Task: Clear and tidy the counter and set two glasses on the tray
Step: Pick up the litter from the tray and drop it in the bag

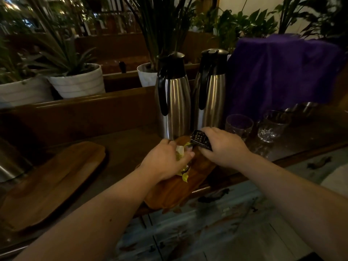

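Note:
My left hand [165, 159] is closed around a crumpled yellow wrapper [183, 175] above a small wooden tray [175, 194] at the counter's front edge. Just to the right, my right hand [224, 147] grips a black packet with pale print [200, 141], its end touching the wrapper. Two clear glasses stand on the dark counter to the right: one [239, 126] close behind my right hand, the other [272, 126] farther right. A larger wooden tray [54, 178] lies at the left.
Two steel jugs with black lids and handles [174, 97] [211, 89] stand right behind my hands. A purple cloth [278, 72] drapes over something at the back right. White plant pots [79, 81] line the ledge behind. A steel vessel [9, 161] sits at far left.

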